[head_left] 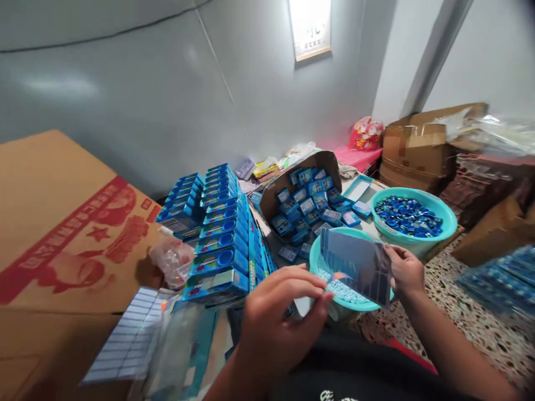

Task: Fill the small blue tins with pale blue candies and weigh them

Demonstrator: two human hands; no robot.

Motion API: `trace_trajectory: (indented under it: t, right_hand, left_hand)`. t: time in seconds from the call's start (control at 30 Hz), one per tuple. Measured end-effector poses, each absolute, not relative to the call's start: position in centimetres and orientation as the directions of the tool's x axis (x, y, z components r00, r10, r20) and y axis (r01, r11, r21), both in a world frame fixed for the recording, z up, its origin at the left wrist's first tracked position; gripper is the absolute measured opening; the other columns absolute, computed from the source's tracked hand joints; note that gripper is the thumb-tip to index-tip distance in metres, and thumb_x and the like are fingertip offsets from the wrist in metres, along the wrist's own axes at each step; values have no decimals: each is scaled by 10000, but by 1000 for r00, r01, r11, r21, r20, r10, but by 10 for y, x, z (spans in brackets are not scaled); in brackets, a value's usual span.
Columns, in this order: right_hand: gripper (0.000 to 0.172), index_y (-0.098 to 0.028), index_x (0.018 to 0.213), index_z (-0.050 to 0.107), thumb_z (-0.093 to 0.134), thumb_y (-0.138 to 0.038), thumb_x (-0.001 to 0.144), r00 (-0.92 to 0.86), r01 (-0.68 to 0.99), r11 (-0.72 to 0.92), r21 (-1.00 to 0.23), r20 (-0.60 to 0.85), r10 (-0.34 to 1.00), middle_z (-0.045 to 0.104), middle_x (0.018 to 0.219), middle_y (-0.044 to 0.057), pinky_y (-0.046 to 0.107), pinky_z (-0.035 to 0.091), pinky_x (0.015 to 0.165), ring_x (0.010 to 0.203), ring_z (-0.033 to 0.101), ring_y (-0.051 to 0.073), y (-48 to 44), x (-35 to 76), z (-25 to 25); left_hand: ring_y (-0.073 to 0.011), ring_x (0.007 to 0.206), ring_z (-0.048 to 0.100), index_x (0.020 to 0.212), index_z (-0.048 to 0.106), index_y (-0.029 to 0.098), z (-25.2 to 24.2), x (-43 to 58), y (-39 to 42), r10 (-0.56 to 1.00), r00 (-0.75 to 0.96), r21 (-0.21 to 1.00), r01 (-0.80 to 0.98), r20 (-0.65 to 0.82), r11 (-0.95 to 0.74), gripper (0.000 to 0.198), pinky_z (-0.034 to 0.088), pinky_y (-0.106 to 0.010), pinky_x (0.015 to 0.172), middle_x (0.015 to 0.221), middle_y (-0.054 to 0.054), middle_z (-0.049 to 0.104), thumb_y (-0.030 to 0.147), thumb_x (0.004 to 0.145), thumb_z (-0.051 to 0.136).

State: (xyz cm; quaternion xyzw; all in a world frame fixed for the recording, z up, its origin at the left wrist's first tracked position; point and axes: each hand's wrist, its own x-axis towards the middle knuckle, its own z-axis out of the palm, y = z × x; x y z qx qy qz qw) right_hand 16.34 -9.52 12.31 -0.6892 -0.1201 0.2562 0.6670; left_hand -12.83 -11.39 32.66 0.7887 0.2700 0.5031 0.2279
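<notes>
My right hand (404,272) grips the right edge of a see-through plastic sheet (355,259) marked with faint lines. The sheet is tilted above a turquoise tub (314,253) of small pale-blue pieces (346,291). By the sheet's lower left corner, my left hand (284,314) is closed in a pinch. A small shiny bit with orange and blue glints shows at its fingertips; I cannot make out its kind. Left of that hand, blue boxes (221,256) with round blue fronts stand stacked in rows.
A tipped carton (270,197) spills small blue boxes. Behind the right hand stands a second turquoise tub (449,217) of dark-blue round pieces. A large printed carton (54,195) fills the left, with a lined sheet (125,334) near it. Brown cartons (413,145) stand back right.
</notes>
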Motion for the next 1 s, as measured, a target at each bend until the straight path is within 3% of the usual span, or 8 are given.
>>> trace_trajectory:
  t: [0.17,0.3,0.4,0.47,0.57,0.67,0.8,1.0]
  right_hand:
    - [384,-169,826,591,709,-414,555,874,46,-354,-934,-133,466,661,787,136,575,516,837,793,641,332,-98,178,73]
    - [534,-64,1113,604,630,-314,643,864,267,-430,-862,16,503,587,1252,331,659,367,1035,1224,518,475,-93,175,66]
    - [589,-53,1252,567,626,-324,733,735,497,-277,-822,229,638,446,1466,311,610,254,1159,1404,370,435,-77,150,94]
    - [450,-97,1210,607,578,-363,849,438,624,55,-779,408,801,605,1302,247,567,383,1098,1270,534,371,-67,120,133]
    - [283,-212,1189,637,559,-347,953,57,463,448,-765,530,846,690,1186,127,455,490,1001,1128,637,261,-63,64,210]
    - [424,-247,1385,509,559,-365,981,-176,100,587,-803,567,805,657,1276,103,388,510,970,1119,640,207,-66,12,282]
    - [482,-212,1339,562,655,-424,916,-334,-132,473,-871,489,806,667,1211,94,338,529,853,991,632,178,-62,-31,333]
    - [227,-169,830,735,798,-376,761,-400,-336,184,-924,316,860,674,736,9,281,480,653,677,594,124,-48,-53,343]
  left_hand:
    - [-110,699,707,761,674,217,366,-188,-118,859,-128,834,347,495,-429,98,589,-193,624,804,27,736,166,780,756]
    - [-110,588,656,726,672,195,375,-226,-109,876,-334,914,329,348,-238,163,532,-183,565,646,26,691,268,707,816]
    - [-92,540,591,708,670,189,377,-243,-105,910,-306,919,359,280,-162,193,465,-169,519,578,29,644,311,692,819]
    - [-79,519,542,690,660,190,379,-247,-104,923,-283,917,370,261,-146,204,423,-160,493,543,37,604,322,692,816]
    - [-73,517,515,674,652,187,381,-245,-104,952,-211,926,351,222,-138,211,400,-159,484,564,29,609,323,687,814]
    - [-66,511,498,671,659,187,383,-241,-102,969,-144,934,324,203,-147,203,376,-154,471,573,27,605,316,684,815]
    - [-61,519,494,654,656,185,385,-241,-97,977,-45,936,297,210,-188,192,369,-150,475,567,31,583,301,693,804]
    - [-76,515,507,799,630,182,387,-243,-85,987,-40,954,264,157,-141,286,395,-171,480,619,24,639,369,684,812]
